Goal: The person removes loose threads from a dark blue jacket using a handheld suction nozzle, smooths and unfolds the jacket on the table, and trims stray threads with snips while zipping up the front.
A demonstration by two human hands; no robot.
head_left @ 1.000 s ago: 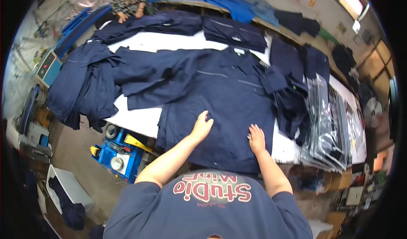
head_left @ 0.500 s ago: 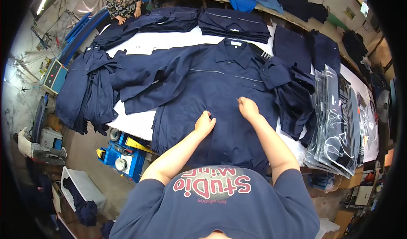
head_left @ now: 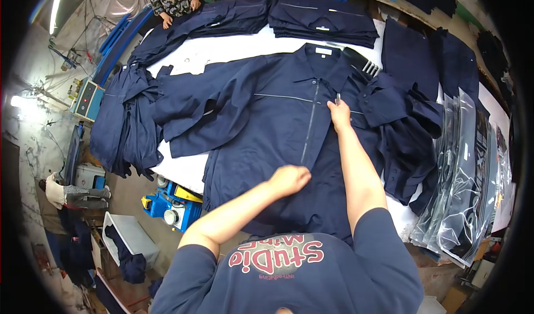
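A navy work jacket point(head_left: 267, 130) lies front up, collar away from me, with a thin light stripe across the chest. Its front flap is turned aside, baring a zipper point(head_left: 309, 130). My left hand point(head_left: 290, 180) is closed at the flap's edge near the lower end of the zipper; its fingertips are partly hidden. Higher up, by the chest, my right hand point(head_left: 340, 115) is closed around a small shiny metal tool point(head_left: 337, 98), whose kind I cannot make out.
Folded navy garments point(head_left: 322, 21) line the table's far side. More navy garments point(head_left: 125, 119) hang over the left edge. Clear plastic-wrapped packs point(head_left: 464, 175) are stacked at right. Another person point(head_left: 173, 2) stands at far left. A white bin point(head_left: 130, 239) is on the floor.
My right hand has moved up toward the collar. My left hand has shifted right and slightly down. The front flap has been turned aside, uncovering the zipper. The view has shifted slightly.
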